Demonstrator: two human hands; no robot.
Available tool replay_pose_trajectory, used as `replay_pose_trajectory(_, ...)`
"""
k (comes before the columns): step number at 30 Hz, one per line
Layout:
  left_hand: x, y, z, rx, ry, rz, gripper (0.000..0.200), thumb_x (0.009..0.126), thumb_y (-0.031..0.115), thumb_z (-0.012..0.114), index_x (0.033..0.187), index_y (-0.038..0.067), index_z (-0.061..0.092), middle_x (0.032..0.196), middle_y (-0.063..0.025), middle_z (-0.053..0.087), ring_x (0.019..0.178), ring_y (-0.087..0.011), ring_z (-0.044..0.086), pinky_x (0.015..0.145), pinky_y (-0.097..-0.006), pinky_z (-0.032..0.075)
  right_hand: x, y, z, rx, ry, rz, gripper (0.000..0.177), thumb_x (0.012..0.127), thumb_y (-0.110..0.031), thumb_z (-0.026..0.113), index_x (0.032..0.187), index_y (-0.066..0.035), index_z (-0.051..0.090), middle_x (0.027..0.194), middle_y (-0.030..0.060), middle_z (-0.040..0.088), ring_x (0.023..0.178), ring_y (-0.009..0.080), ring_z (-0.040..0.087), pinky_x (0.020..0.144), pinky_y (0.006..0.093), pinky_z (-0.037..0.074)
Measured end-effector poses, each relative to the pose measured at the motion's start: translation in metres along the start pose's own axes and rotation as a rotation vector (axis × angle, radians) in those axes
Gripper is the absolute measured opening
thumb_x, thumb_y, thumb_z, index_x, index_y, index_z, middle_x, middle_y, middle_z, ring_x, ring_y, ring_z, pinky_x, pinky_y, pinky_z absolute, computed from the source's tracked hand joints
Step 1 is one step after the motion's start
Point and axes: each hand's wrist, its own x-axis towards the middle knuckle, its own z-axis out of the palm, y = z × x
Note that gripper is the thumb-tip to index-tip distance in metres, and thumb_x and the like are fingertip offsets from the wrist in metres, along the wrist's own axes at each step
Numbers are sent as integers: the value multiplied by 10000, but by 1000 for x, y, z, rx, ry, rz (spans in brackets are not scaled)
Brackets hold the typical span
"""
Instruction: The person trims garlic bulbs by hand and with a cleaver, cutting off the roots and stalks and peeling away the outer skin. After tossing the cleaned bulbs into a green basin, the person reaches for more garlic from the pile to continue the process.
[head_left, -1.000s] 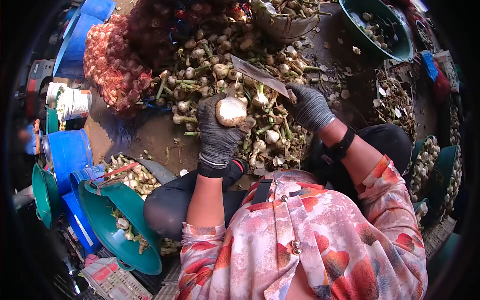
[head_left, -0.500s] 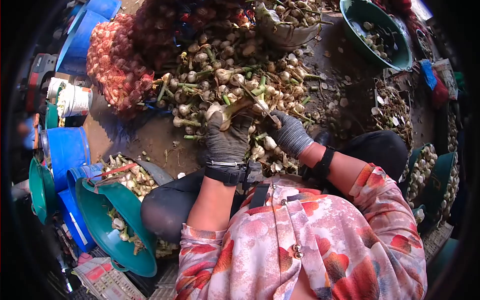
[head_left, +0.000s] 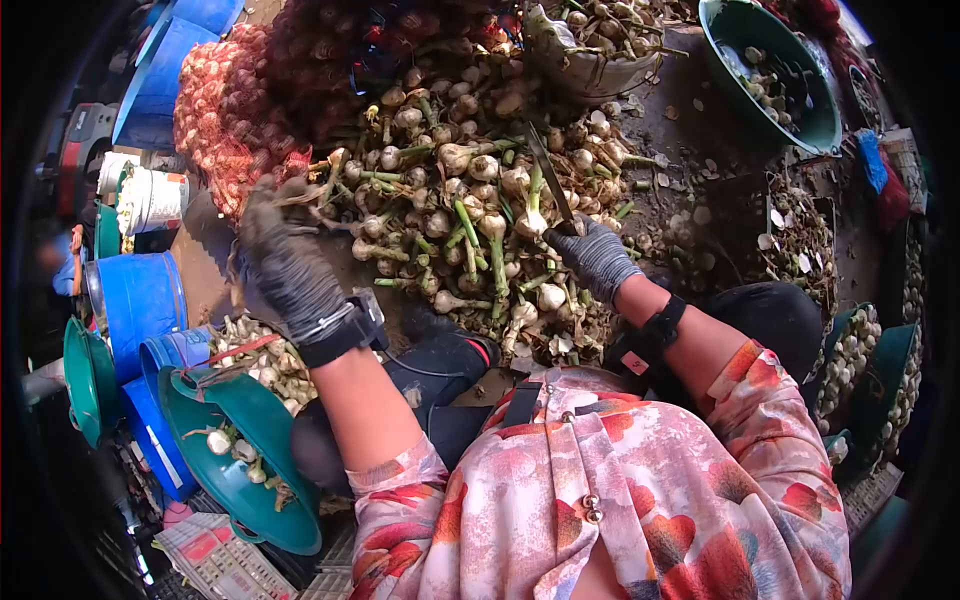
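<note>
In my gloved right hand (head_left: pixel 592 262) is a knife (head_left: pixel 549 172), its long blade pointing up and away over a heap of garlic (head_left: pixel 440 215). The bulbs there have cut green and pale stalks. My gloved left hand (head_left: pixel 285 262) is off to the left of the heap, above the bin of pale bulbs and near the red net sack. Motion smears its fingers, and pale, stringy bits show around them. Whether it holds a bulb I cannot make out.
A red net sack of bulbs (head_left: pixel 225 120) stands far left. Trimmed bulbs fill a bin (head_left: pixel 262 352) by my left knee, beside a tilted green basin (head_left: pixel 290 480). A white sack (head_left: pixel 580 72) and another green basin (head_left: pixel 822 125) stand at the back. Scraps lie right (head_left: pixel 790 225).
My left hand has swung left, away from the heap and the knife, where it held a garlic bulb. The right hand stays near its place, with the knife blade now pointing more steeply away.
</note>
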Motion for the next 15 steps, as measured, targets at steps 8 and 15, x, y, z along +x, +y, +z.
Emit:
replay_pose_trajectory(8,-15,-204,134,1518,-775,-269,653,806,325,717,1370,114,462,1426,-215,392,1234,-379,509,1008,-448,453,25,20,-12,193,65,109,715,822,-456,678,1260,85,516,1084,279,644,1021,337,639,882,373,487)
replay_pose_trajectory(15,-10,-201,125,1534,-1056,-147,647,741,272,787,1295,72,519,1332,-201,478,1166,-376,559,957,-435,490,35,15,-14,123,109,50,706,818,-460,685,1289,38,517,1153,279,621,1082,372,611,918,381,482)
